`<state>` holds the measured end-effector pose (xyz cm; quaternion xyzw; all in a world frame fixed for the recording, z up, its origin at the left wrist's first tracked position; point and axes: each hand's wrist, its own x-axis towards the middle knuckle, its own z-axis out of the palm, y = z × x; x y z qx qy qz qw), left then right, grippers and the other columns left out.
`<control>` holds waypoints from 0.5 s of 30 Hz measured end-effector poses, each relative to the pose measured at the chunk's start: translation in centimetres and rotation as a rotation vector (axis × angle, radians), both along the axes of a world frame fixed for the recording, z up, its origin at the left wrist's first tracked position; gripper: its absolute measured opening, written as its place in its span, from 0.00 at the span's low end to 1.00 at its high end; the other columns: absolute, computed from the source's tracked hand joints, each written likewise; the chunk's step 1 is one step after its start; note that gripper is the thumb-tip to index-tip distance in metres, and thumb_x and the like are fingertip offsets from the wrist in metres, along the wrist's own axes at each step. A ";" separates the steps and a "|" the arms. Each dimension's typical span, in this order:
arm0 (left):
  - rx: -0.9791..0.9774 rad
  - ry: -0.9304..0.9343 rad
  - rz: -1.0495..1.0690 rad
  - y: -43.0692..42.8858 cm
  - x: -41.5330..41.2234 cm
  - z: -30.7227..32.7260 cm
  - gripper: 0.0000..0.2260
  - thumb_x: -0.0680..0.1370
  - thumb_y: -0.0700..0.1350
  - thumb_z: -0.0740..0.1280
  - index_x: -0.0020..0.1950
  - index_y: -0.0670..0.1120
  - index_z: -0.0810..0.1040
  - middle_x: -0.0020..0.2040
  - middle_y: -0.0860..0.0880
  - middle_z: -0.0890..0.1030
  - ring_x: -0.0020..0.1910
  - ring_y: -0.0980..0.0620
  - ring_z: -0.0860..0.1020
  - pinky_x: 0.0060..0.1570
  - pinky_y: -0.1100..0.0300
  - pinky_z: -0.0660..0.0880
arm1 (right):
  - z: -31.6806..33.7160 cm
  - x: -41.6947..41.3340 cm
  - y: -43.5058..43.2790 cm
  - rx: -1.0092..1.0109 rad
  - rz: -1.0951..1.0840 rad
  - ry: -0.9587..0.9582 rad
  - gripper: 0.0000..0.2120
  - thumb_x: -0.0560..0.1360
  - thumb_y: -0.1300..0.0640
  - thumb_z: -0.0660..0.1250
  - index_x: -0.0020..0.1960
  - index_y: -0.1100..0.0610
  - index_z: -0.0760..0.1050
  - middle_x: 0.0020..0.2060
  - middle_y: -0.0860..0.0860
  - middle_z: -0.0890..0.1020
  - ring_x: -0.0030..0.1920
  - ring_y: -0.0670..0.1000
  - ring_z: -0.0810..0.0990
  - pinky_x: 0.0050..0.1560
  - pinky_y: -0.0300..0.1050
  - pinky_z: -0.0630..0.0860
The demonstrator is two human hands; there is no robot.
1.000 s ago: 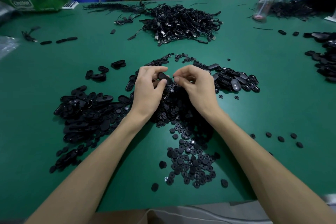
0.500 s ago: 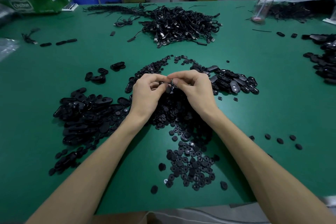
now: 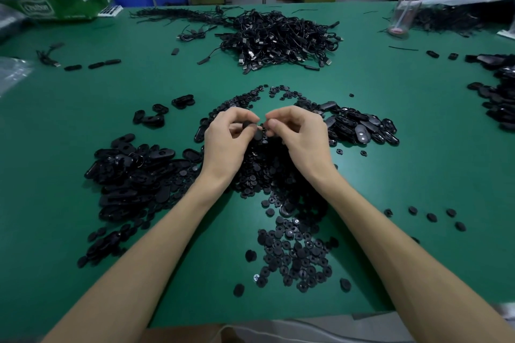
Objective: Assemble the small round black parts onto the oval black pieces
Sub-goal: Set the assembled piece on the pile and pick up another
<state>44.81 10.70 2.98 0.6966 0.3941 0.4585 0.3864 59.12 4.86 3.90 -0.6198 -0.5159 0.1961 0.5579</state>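
At 8 o'clock of the hands lies a heap (image 3: 133,175) of ovals, its pieces too tangled to tell apart. The left hand (image 3: 225,145) pinches one oval (image 3: 254,131) over the table's (image 3: 418,170) middle, its long axis running 10 to 4 o'clock, its upper end hidden by fingers. The right hand (image 3: 302,136) is curled, fingertips almost meeting the oval; what they hold I cannot tell. Rounds (image 3: 295,253) spread under the wrists towards 6 o'clock, near the table edge. More ovals (image 3: 362,128) lie at 3 o'clock, with bare green beyond.
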 end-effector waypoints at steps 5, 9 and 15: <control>-0.076 -0.066 0.076 0.2 -0.1 -0.1 0.07 0.77 0.36 0.74 0.53 0.45 0.84 0.49 0.48 0.86 0.51 0.48 0.86 0.59 0.46 0.81 | 0.5 -0.4 -0.2 0.042 -0.044 -0.009 0.06 0.83 0.61 0.66 0.53 0.60 0.81 0.39 0.49 0.87 0.38 0.45 0.84 0.44 0.33 0.77; -0.123 -0.128 0.123 0.4 -0.3 0.0 0.07 0.76 0.37 0.76 0.51 0.47 0.85 0.47 0.51 0.87 0.49 0.53 0.85 0.58 0.49 0.82 | 0.6 -0.4 -0.3 0.028 -0.055 -0.011 0.07 0.84 0.61 0.65 0.52 0.59 0.81 0.37 0.49 0.86 0.37 0.45 0.83 0.44 0.35 0.78; -0.155 -0.210 0.128 0.4 -0.5 0.1 0.06 0.77 0.37 0.75 0.51 0.46 0.86 0.48 0.51 0.87 0.47 0.55 0.85 0.53 0.53 0.83 | 0.4 -0.4 -0.4 -0.019 -0.045 -0.020 0.05 0.82 0.62 0.66 0.56 0.59 0.80 0.41 0.48 0.86 0.40 0.43 0.85 0.47 0.33 0.79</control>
